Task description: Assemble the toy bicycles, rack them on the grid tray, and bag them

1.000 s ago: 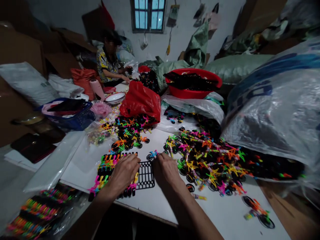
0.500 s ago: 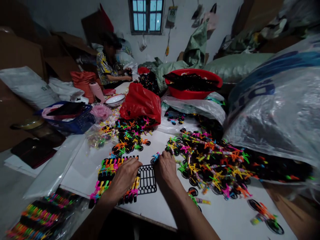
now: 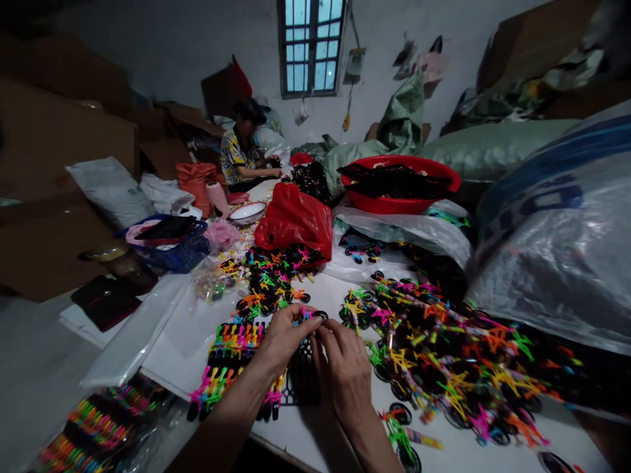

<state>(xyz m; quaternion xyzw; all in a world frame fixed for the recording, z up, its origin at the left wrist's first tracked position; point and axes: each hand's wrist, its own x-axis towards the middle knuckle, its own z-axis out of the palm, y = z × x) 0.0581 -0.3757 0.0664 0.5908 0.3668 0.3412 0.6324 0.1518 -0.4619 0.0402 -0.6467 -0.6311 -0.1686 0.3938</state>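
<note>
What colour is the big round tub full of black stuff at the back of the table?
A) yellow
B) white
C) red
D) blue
C: the round tub behind the clear plastic bag has a bright red rim and wall, with black pieces heaped inside.

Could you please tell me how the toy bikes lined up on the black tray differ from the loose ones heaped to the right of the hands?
The bikes on the black tray stand packed in neat rows; the loose pile lies tangled, bikes tipped every way. The tray rows sit under the left hand; the pile spreads beyond the right hand, toward the plastic sack. Both hold small, bright, black-wheeled toy bikes on the white table.
</note>
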